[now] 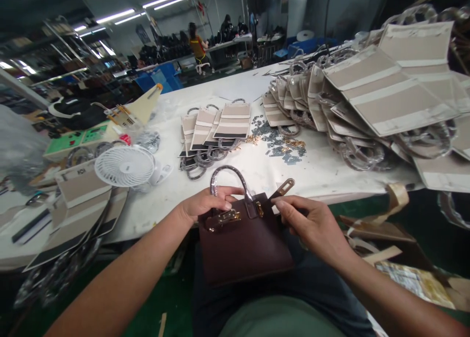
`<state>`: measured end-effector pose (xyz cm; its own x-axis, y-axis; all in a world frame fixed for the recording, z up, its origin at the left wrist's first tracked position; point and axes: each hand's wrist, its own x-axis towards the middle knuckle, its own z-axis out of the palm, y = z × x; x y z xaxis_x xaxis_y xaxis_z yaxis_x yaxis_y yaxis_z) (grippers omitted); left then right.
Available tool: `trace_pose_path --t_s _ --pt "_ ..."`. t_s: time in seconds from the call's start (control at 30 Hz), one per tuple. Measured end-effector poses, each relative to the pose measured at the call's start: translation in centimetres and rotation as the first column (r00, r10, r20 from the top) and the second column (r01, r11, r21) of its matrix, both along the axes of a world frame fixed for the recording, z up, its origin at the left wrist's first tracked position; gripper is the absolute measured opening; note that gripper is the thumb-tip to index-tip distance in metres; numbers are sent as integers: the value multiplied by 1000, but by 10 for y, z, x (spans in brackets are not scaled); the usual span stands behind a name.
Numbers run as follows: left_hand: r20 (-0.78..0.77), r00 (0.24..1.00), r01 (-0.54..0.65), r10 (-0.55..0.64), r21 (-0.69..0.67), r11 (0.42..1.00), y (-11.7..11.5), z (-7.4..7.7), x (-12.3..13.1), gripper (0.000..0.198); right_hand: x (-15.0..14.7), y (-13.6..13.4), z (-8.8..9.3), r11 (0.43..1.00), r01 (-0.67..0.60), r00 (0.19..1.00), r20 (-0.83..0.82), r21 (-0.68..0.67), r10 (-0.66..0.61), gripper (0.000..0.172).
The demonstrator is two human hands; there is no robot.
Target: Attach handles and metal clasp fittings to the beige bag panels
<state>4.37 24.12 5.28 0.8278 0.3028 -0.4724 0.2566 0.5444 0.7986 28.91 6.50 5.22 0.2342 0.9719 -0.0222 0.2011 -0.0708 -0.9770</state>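
Observation:
A dark brown handbag [246, 253] rests on my lap against the table edge, its plastic-wrapped handle [231, 169] arching up. At the bag's top left, my left hand [207, 203] grips the upper edge beside the handle, fingers reaching behind it. Just below those fingers lies a strap with gold-coloured metal [223, 219] on the bag's front. My right hand [308, 219] pinches a short brown strap [281, 190] at the bag's top right; a gold-coloured metal plate with a slot caps its upper end. A gold-coloured fitting [260, 208] sits near the handle's base.
Beige bag panels with wrapped handles lie in a stack [220, 124] mid-table and a large pile [389, 82] at right. Small metal parts [281, 143] are scattered between them. A white fan [125, 165] stands left. Further back, a person [198, 45] is beside another table.

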Motion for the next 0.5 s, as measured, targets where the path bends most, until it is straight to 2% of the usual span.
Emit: trace_pose_path --t_s 0.17,0.23,0.37,0.5 --pt "12 1000 10 -10 5 1000 -11 4 5 64 -6 3 -18 998 -34 955 297 52 17 25" --pt "39 999 8 -10 48 999 -23 8 8 61 -8 3 -23 999 -10 906 423 40 -8 29" --pt "63 998 -27 19 135 990 -50 13 9 66 -11 2 -35 995 44 827 557 85 -84 43" --pt "30 997 -69 65 163 984 -72 12 5 69 -14 2 -47 987 -1 742 663 159 -106 47"
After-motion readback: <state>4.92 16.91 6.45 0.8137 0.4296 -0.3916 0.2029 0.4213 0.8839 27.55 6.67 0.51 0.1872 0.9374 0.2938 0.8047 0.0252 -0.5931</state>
